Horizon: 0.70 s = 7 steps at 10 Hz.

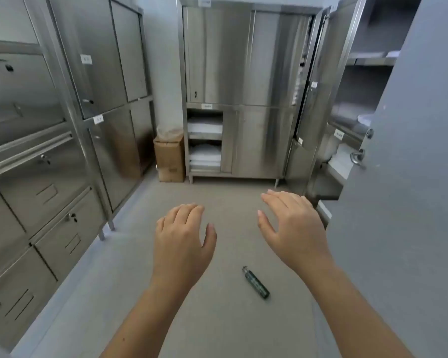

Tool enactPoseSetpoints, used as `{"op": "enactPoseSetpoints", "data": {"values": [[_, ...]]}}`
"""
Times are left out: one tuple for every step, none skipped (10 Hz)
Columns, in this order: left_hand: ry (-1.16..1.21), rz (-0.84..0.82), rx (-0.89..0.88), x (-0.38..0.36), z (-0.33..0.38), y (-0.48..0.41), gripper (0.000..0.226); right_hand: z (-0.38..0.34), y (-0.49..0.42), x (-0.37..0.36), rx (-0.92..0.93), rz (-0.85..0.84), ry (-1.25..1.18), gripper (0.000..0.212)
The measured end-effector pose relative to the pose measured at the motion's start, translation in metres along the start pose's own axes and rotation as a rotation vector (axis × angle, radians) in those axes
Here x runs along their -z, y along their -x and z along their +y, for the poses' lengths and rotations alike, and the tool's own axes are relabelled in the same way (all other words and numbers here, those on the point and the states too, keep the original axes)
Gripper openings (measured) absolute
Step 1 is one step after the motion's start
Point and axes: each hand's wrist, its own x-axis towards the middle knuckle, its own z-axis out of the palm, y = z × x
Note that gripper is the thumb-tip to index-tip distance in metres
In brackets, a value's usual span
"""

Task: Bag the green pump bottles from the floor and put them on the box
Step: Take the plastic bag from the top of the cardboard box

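One dark green pump bottle [256, 282] lies on its side on the grey floor, pump end pointing away from me. My left hand [183, 239] hovers palm down above the floor, left of the bottle, fingers loosely spread and holding nothing. My right hand [292, 228] is held out palm down above and right of the bottle, also with nothing in it. A brown cardboard box [169, 158] stands in the far corner between the cabinets, with a clear plastic bag [169, 131] resting on top.
Steel cabinets [49, 151] line the left wall, and a steel cupboard [243, 99] with white folded linen on open shelves fills the back. An open grey door [404, 202] stands at the right, beside open shelving.
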Motion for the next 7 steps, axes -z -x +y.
{"op": "enactPoseSetpoints", "data": {"values": [[-0.006,-0.004,0.029,-0.015,-0.011,0.0,0.044,0.004,0.0,-0.021,0.008,0.012,-0.015,0.041],[-0.01,-0.009,0.055,-0.035,-0.023,-0.002,0.043,0.015,0.0,-0.046,-0.008,0.001,-0.038,0.04],[-0.021,0.009,0.057,-0.06,-0.028,-0.013,0.041,0.033,-0.006,-0.074,-0.036,0.004,-0.06,0.04],[-0.026,-0.003,0.051,-0.091,-0.023,-0.034,0.04,0.061,-0.017,-0.104,-0.071,-0.029,-0.05,0.041],[-0.036,-0.031,0.056,-0.128,-0.014,-0.062,0.039,0.1,-0.038,-0.13,-0.107,-0.072,-0.065,0.042],[-0.032,-0.084,0.099,-0.167,-0.005,-0.091,0.04,0.141,-0.066,-0.149,-0.138,-0.093,-0.083,0.042],[-0.034,-0.125,0.144,-0.204,0.002,-0.123,0.042,0.182,-0.092,-0.166,-0.161,-0.101,-0.099,0.042]]}}
